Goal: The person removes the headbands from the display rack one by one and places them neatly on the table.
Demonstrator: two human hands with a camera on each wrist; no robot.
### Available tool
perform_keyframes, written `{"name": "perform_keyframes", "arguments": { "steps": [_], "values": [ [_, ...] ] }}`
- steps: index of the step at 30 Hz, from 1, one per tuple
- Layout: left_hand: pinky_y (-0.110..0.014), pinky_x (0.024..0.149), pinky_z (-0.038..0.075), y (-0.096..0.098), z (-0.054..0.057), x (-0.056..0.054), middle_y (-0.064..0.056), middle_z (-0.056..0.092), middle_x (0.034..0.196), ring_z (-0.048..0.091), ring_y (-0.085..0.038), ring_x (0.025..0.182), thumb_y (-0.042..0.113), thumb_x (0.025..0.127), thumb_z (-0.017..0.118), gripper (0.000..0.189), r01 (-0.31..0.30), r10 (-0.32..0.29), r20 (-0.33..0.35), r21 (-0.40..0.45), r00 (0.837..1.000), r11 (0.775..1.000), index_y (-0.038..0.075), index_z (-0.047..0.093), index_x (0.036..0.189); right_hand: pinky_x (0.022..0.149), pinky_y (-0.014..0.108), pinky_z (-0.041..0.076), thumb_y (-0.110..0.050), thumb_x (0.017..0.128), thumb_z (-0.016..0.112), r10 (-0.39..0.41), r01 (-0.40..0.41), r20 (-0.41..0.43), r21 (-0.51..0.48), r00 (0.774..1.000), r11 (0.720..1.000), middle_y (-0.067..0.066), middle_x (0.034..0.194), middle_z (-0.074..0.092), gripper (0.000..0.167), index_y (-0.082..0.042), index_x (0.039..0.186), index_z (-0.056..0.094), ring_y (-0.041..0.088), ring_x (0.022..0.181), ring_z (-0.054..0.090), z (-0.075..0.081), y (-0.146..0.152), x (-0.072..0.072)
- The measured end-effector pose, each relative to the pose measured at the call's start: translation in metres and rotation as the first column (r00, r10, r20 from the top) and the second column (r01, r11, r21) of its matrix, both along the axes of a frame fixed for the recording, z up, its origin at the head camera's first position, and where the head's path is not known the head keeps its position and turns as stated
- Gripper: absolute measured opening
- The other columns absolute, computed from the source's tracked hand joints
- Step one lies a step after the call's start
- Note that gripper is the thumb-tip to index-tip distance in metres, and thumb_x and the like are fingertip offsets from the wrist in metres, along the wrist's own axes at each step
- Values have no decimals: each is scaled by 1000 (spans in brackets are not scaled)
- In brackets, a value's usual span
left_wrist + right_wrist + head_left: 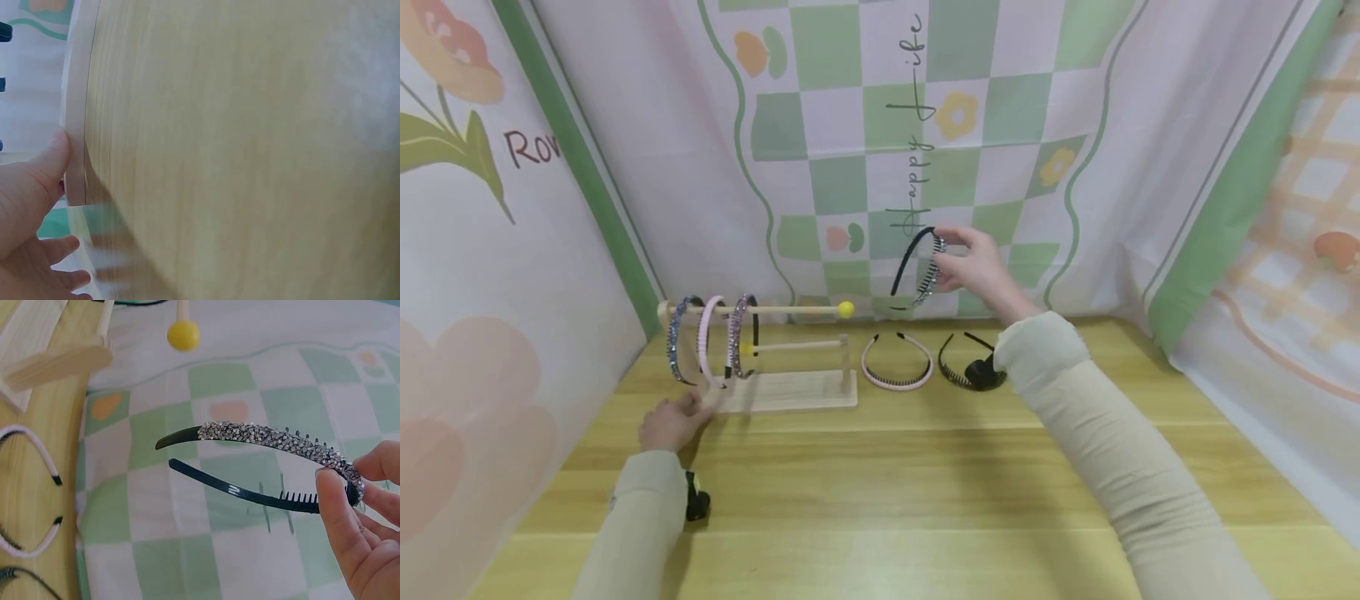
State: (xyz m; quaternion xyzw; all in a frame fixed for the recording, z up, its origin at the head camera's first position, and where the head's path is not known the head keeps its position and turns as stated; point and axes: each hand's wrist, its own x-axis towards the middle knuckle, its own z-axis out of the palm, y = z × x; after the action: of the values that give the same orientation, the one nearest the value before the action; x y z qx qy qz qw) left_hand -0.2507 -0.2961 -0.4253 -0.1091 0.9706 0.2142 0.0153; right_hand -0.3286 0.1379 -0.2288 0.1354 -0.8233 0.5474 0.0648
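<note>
My right hand point(973, 267) pinches a black headband point(265, 436) studded with silver rhinestones, at its curved middle. Small comb teeth line the band's inside, and its two ends point away from the fingers. It is up in the air, right of the wooden headband stand point(790, 393). Three headbands hang on the stand's upper rod: a blue glittery one point(676, 342), a pale pink one point(703, 342) and a pinkish-purple glittery one point(736, 337). Down at the left front corner, my left hand point(672, 421) pinches the stand's base point(76, 112), thumb against its edge, other fingers spread.
Right of the stand, a pink headband point(897, 384) lies on the wooden table point(865, 492), beside a black toothed headband with a black bow point(981, 373). Yellow balls point(183, 335) cap the rods. A patterned curtain point(700, 150) rises behind the table.
</note>
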Motion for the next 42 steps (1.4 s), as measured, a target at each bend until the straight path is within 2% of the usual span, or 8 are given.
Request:
{"name": "perform_keyframes", "arguments": {
  "steps": [8,14,22,36,42],
  "values": [
    [-64,88,30,-1,0,0,-37,37,128,39,-57,106,59,88,47,75,-6,6,-5,4,1000,1000,3,36,138,64,29,54,0,87,54,-52,53,17,-24,999,998,15,138,39,54,-5,138,39,20,71,60,-4,29,0],
    [-64,88,28,-1,-1,-1,-37,36,129,37,-57,107,59,87,46,76,-15,15,2,9,1000,1000,4,36,138,65,29,54,0,87,53,-62,63,22,-39,998,997,15,139,36,54,-4,139,36,16,69,59,-7,46,2],
    [-65,90,27,-2,-2,-1,-38,33,131,36,-58,108,61,87,45,78,-14,14,7,8,1000,1000,5,34,140,68,28,54,-3,90,53,-108,109,49,-21,993,994,16,142,33,54,-4,140,34,19,75,60,-13,65,3],
    [-66,91,22,-3,-7,-3,-37,30,134,31,-59,112,63,86,45,81,-14,13,18,43,1000,999,5,32,141,68,29,54,1,88,49,-155,157,61,-27,986,987,22,142,31,57,0,141,28,14,69,61,-38,100,1],
    [-67,91,22,-3,-5,-3,-38,28,134,30,-59,112,64,86,44,82,-11,10,31,46,999,999,4,32,140,66,27,54,1,88,47,-178,181,76,-37,981,983,25,143,26,57,2,141,27,11,67,61,-51,117,-2]
  ]
}}
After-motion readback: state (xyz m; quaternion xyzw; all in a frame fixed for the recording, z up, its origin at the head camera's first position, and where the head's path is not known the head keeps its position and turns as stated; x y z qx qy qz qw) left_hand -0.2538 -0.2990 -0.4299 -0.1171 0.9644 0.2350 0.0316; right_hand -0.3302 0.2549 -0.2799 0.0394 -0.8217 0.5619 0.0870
